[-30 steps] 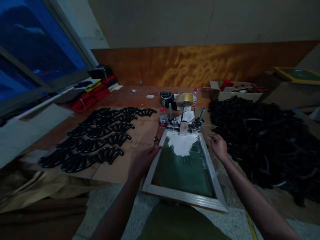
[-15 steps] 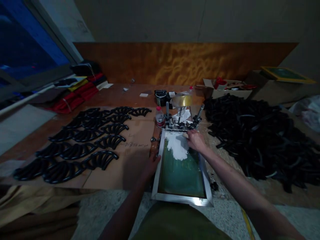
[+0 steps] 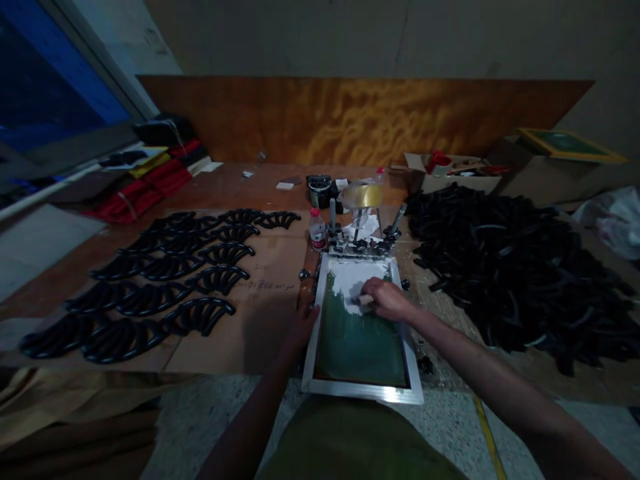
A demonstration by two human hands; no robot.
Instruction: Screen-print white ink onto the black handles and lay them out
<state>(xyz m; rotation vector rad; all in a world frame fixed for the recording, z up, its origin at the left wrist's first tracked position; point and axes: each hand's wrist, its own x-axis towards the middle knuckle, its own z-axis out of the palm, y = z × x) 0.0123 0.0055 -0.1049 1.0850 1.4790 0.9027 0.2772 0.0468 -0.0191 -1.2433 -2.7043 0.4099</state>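
Note:
A metal-framed screen (image 3: 363, 392) with a green mesh lies in front of me, hinged at its far end to a clamp (image 3: 361, 247). White ink (image 3: 347, 275) covers the far part of the mesh. My right hand (image 3: 387, 299) is closed on a small scraper (image 3: 365, 300) at the near edge of the ink. At the screen's left side my left hand (image 3: 305, 325) is beside the frame, its fingertips by the edge; it is dark and its fingers are partly hidden.
Rows of black curved pieces (image 3: 165, 267) lie on cardboard at the left. A big heap of black pieces (image 3: 515, 267) is at the right. Behind the screen stand a red-capped bottle (image 3: 317, 231), a black tub (image 3: 320, 190) and an open box (image 3: 460, 183).
My right hand has moved nearer to me and slightly left with the scraper, from the far edge of the mesh. The white ink's outline has changed. My left hand has stayed by the frame.

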